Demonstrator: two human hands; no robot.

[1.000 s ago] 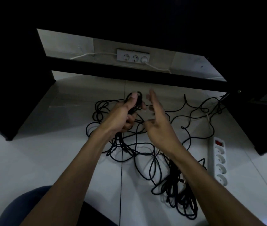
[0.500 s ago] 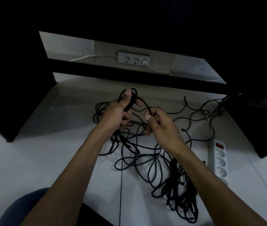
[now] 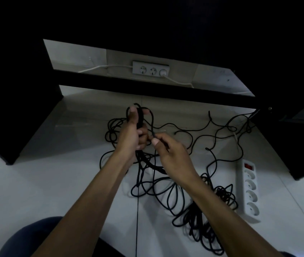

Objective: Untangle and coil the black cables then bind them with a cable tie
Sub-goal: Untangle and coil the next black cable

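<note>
head | left hand grips coiled black cables | right hand pinches strand | risk: floor tangle snags, tugging coil loose

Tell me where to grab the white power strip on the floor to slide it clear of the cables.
Probably grip the white power strip across its narrow width near the red-switch end, coming from its right side. It lies flat, long axis running away from the person, and the black cables crowd its left edge, while the right edge faces bare floor. Both hands are busy with cable.
</note>
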